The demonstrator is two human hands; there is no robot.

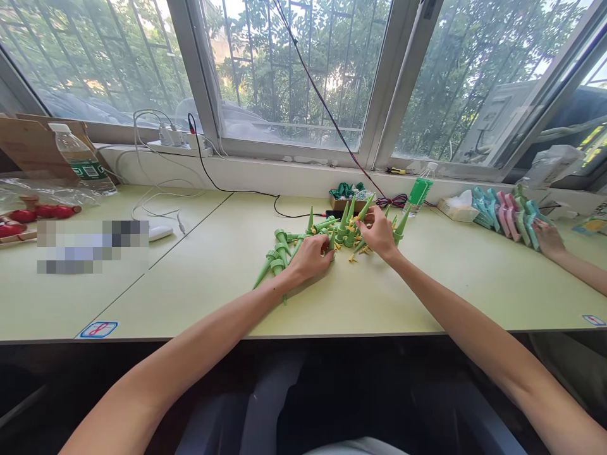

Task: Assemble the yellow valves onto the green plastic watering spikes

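Green plastic watering spikes (279, 253) with ribbed caps lie in a heap on the table, several of them standing point up. My left hand (313, 258) rests at the front of the heap, its fingers curled around one green spike (332, 240) whose tip points up. Slightly higher and to the right, my right hand (378, 232) pinches another green spike (367, 206), tilted with its point up and to the right. Small yellow plastic pieces (352, 258) are scattered between and in front of my hands. My fingers partly cover both held spikes.
A small cardboard box (342, 205) and a green-labelled bottle (420, 189) stand behind the heap. On the right, another person's hand (549, 239) touches a row of coloured packets (505, 215). Cables (237, 191) run across the left, near a large bottle (85, 161).
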